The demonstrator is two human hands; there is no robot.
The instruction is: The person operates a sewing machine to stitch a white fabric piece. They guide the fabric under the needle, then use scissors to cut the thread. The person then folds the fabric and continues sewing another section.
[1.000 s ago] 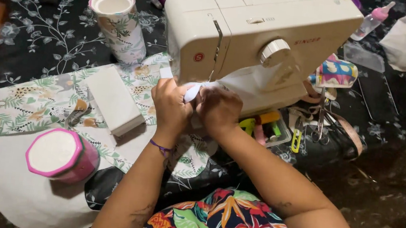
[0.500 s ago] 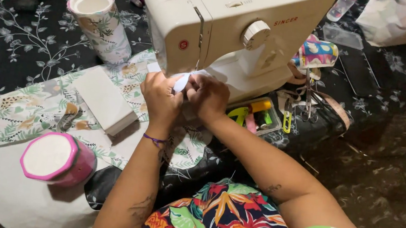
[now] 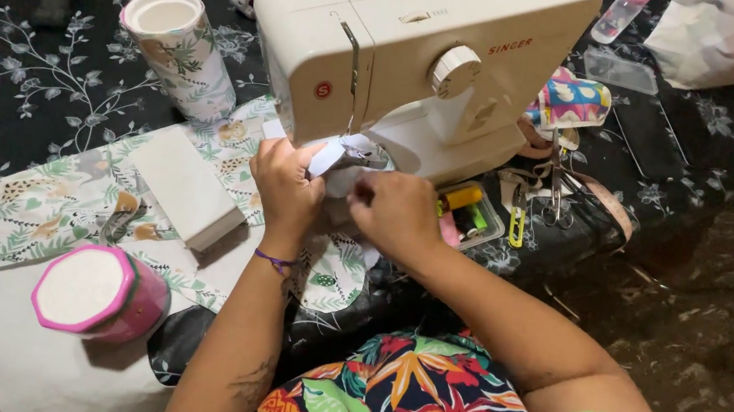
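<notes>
Count: one white sewing machine (image 3: 419, 57), two fabric-covered cylinders (image 3: 179, 50), one white box (image 3: 185, 187).
Fabric: small white piece (image 3: 331, 155) under the needle, between both hands.
Left hand (image 3: 283, 184): fingers pinching the piece's left edge.
Right hand (image 3: 394, 211): fingers closed, pressing it just beside the left.
Counter (image 3: 62, 83): dark floral cloth.
</notes>
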